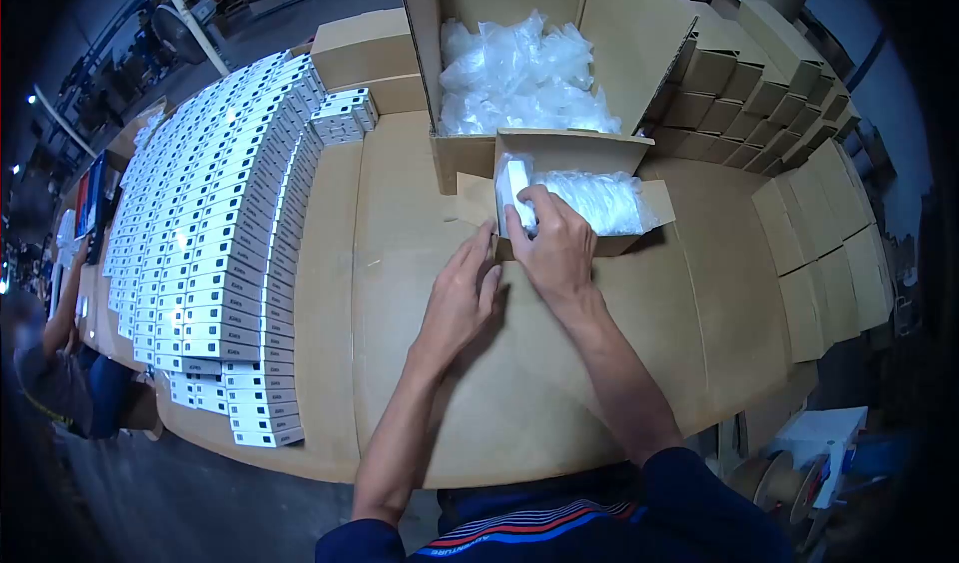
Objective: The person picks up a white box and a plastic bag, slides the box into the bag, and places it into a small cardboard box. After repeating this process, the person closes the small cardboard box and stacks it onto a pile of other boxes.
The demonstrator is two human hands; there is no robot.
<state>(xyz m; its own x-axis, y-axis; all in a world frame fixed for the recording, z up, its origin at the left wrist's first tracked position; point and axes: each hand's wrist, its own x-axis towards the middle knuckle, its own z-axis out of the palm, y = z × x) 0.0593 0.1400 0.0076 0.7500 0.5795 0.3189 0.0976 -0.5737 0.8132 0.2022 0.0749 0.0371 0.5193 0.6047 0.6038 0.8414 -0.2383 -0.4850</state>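
While the right hand [557, 248] grasps a white bagged piece [515, 185], left end of the small carton [654, 201], fingertips lost in plastic; left hand [462, 298], fingers released, flat against its near flap; contents blurred.

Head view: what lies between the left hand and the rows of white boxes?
Only the bare brown cardboard surface, seen in the head view; nothing lies between the left hand and the white boxes.
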